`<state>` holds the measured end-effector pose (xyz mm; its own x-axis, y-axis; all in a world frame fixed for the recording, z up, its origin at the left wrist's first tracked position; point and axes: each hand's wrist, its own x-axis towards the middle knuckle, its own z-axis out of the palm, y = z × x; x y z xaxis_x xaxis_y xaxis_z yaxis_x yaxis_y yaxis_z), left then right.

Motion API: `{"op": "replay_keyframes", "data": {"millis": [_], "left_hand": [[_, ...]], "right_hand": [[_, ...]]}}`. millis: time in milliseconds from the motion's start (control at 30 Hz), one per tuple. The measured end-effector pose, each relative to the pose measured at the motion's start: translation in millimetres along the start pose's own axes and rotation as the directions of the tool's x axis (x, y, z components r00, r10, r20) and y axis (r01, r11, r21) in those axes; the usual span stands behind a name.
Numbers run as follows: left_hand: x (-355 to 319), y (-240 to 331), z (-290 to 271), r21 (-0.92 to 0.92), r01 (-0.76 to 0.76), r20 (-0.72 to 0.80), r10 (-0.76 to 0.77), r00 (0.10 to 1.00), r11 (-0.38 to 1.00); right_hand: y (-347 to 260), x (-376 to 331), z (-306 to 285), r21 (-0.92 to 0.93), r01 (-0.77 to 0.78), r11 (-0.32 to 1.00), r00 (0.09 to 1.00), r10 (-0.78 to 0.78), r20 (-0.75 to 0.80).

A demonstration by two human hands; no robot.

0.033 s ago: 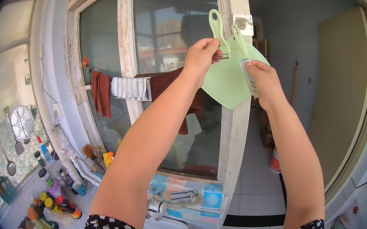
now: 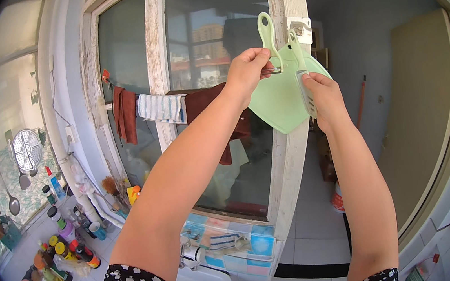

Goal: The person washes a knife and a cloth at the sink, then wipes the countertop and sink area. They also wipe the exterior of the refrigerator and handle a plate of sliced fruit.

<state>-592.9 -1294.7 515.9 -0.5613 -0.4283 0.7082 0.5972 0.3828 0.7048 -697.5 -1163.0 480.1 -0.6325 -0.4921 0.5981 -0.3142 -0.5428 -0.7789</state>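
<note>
Almost nothing differs from the picture just before: the view shifts a touch, while both grips stay the same, so each tool remains in hand. In the upper middle of the frame, the left hand [image 2: 247, 73] pinches one peeler [image 2: 266, 32], handle up; just right of it, the right hand [image 2: 326, 99] pinches one knife [image 2: 300, 64] by its lower part, handle up too. Behind them is one green board [image 2: 277, 102], with one white hook [image 2: 301, 23] above and, left of centre, one striped towel [image 2: 161, 109]
</note>
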Motion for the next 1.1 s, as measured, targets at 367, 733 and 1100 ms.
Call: {"op": "replay_keyframes", "data": {"millis": [367,733,1100], "left_hand": [[-8.8,-6.1,-2.3,0.157,0.096,0.048,-0.105,0.993,0.983],[16.4,-42.7,20.7,0.213,0.037,0.066,-0.052,0.996,0.976],[-95.2,-52.2,-27.3,0.044,0.29,0.047,-0.292,0.955,0.956]], "right_hand": [[56.5,16.0,-2.4,-0.087,-0.043,0.995,0.996,0.035,-0.085],[64.0,-36.8,-25.0,-0.099,-0.081,0.992,0.996,0.078,-0.033],[133.6,-139.6,-11.0,0.319,-0.271,0.908,0.96,0.279,0.022]]}}
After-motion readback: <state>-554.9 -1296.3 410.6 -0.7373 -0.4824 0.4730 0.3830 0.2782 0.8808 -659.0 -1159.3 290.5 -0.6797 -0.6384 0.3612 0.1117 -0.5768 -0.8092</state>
